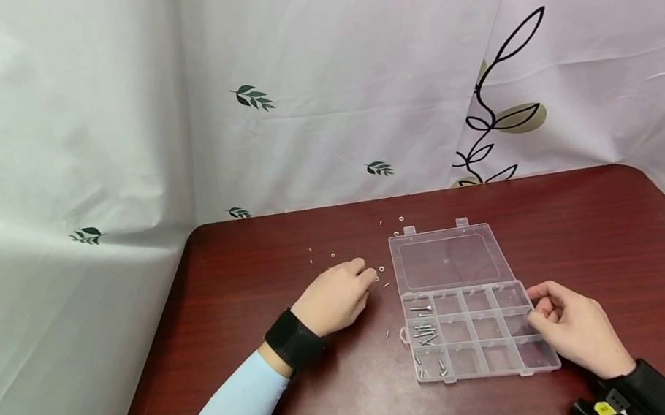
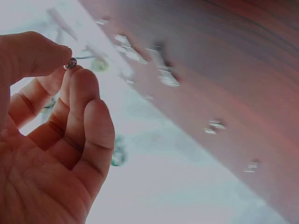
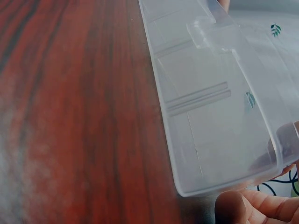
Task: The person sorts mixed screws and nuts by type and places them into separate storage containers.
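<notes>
My left hand [image 1: 334, 298] is held over the table left of the clear compartment box [image 1: 502, 376]. In the left wrist view, a small metal nut [image 2: 70, 63] is pinched between thumb and fingertips of the left hand [image 2: 60, 121]. My right hand [image 1: 577, 327] holds the box's right edge, thumb and fingers at its side; the right wrist view shows its fingers [image 3: 231, 207] by the box corner [image 3: 187, 189]. Several screws [image 1: 424, 332] lie in the box's left column. The clear lid [image 1: 445, 262] is folded back flat behind the compartments.
Small nuts and screws lie scattered on the dark red table [image 1: 238, 276], including a nut [image 1: 401, 218] behind the lid and a small screw [image 1: 387, 334] left of the box. A white patterned curtain [image 1: 312, 92] hangs behind the table.
</notes>
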A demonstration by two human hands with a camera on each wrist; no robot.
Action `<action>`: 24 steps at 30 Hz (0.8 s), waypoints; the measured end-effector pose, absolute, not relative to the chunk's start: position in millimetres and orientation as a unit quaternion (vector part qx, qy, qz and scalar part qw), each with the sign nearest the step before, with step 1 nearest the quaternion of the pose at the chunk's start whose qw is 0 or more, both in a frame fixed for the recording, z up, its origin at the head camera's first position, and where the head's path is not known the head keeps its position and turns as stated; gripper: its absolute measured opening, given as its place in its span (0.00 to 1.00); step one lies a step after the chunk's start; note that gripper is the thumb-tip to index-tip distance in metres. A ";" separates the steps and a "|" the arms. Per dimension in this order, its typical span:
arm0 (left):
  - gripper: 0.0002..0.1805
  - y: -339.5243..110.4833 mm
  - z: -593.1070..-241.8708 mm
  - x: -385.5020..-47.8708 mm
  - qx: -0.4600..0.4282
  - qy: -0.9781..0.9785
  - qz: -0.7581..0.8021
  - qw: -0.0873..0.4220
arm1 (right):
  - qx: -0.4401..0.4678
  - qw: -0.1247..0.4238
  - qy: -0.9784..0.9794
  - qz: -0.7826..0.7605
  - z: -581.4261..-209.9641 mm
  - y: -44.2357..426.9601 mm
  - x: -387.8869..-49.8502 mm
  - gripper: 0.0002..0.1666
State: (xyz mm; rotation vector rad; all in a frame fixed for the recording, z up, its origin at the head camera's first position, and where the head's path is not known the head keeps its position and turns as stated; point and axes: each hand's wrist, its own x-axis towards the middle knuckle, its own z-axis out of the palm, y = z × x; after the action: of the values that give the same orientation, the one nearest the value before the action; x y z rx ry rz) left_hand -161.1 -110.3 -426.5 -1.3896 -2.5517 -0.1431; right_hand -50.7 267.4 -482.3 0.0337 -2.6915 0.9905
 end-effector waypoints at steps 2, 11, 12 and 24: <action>0.03 -102.7 -421.9 -152.0 -0.489 -0.862 -0.049 0.128 | 0.011 0.135 -0.930 0.342 -482.0 267.3 -50.4 0.16; 0.05 -75.7 -404.6 -111.5 -0.545 -0.821 -0.040 0.168 | 0.008 0.134 -0.930 0.341 -482.9 267.4 -50.7 0.16; 0.05 -73.8 -403.7 -108.1 -0.550 -0.817 -0.038 0.170 | 0.008 0.134 -0.930 0.341 -483.0 267.5 -50.7 0.16; 0.07 -56.0 -402.9 -79.9 -0.587 -0.790 -0.027 0.174 | 0.011 0.135 -0.930 0.342 -482.5 267.4 -50.3 0.16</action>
State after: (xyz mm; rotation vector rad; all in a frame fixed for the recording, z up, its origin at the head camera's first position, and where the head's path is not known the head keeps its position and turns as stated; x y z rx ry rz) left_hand -79.9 -56.0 -402.9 -1.6651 -2.2408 -0.0764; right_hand -50.3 267.4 -482.5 0.0314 -2.6945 0.9917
